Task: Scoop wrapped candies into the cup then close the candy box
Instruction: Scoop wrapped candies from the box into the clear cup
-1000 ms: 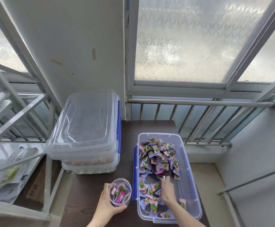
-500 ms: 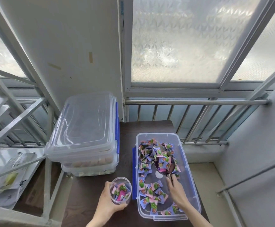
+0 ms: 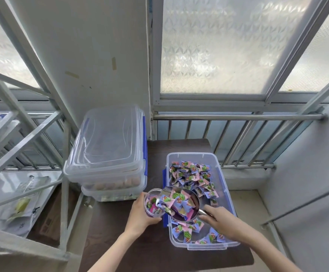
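An open clear candy box [image 3: 221, 174] with blue clips sits on the dark table, holding several pink-and-purple wrapped candies [image 3: 194, 173]. My left hand [image 3: 140, 214] grips a clear cup [image 3: 152, 203] just left of the box, with candies inside. My right hand [image 3: 218, 220] holds the handle of a metal scoop [image 3: 181, 203] loaded with candies. The scoop is tilted with its lip over the cup's rim. The box's lid is not clearly in view.
Two stacked clear lidded boxes [image 3: 108, 154] stand at the table's [image 3: 120, 232] back left. A metal railing [image 3: 238, 116] and frosted windows lie behind. A white metal rack [image 3: 22, 154] with bags stands to the left.
My right hand lifted the filled scoop out of the candy box and swung it left to the cup's rim. The left hand kept holding the cup, raised slightly toward the box.
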{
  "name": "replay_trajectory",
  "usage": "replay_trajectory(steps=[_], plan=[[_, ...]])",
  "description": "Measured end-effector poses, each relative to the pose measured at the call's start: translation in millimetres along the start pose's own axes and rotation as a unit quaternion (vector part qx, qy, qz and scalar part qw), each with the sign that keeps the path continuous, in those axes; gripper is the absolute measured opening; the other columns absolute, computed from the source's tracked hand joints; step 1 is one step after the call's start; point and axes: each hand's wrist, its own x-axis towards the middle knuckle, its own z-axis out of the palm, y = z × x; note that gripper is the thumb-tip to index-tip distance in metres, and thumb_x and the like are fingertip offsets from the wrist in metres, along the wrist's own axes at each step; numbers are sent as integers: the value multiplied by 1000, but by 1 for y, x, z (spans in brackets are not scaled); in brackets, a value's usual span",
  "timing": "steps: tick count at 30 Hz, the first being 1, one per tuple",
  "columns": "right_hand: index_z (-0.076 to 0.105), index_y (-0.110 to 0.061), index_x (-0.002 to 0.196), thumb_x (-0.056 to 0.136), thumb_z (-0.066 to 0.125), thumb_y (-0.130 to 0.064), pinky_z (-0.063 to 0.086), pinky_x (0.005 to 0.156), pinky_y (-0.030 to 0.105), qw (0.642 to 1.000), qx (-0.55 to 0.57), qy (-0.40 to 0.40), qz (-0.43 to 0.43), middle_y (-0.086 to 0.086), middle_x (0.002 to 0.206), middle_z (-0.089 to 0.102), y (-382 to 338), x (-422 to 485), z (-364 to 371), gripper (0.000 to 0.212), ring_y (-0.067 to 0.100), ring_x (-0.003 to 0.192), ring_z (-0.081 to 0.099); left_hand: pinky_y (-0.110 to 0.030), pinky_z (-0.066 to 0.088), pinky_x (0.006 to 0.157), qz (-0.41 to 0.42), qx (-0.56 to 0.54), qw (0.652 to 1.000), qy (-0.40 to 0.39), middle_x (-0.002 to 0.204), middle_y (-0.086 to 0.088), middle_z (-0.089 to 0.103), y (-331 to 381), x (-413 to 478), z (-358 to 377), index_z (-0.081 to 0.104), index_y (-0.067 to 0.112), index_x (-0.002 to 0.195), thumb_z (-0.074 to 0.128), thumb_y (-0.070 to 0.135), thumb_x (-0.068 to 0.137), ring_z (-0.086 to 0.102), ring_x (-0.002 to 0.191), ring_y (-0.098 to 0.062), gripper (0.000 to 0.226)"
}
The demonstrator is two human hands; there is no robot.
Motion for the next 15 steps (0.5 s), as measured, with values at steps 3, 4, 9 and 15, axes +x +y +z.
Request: replay_trajectory(steps=[3, 4, 9, 15], plan=[[40, -22, 77, 97, 39, -42, 31, 51, 26, 995, -94, -10, 3, -7, 65, 43, -27, 0, -15, 29, 12, 55, 41, -33, 57, 80, 16, 3, 1000, 1, 96, 10, 67, 3, -2, -1, 50, 34, 90, 84, 26, 41, 65, 93, -10, 60], [42, -18, 82, 98, 39, -41, 32, 50, 27, 992, -124, -9, 1, -6, 65, 43, -36, -1, -21, 28, 13, 56, 42, -30, 57, 78, 23, 7, 1000, 0, 95, 10, 67, 4, -4, 0, 49, 34, 89, 84, 25, 42, 64, 92, -9, 60], [47, -9, 72, 96, 49, -20, 36, 49, 30, 952, -305, 11, -20, 1, 59, 38, -83, -5, -39, 27, 27, 61, 46, -31, 58, 77, 37, -5, 999, 3, 97, 6, 69, -1, -8, 1, 51, 37, 91, 86, 22, 43, 67, 91, -9, 61], [61, -8, 92, 97, 49, -15, 36, 64, 34, 942, -333, 39, -25, 13, 98, 67, -105, -16, -52, 15, 26, 71, 47, -38, 57, 82, 24, -7, 999, 20, 97, 11, 67, -11, -10, -3, 51, 35, 94, 88, 30, 41, 64, 94, -13, 65]])
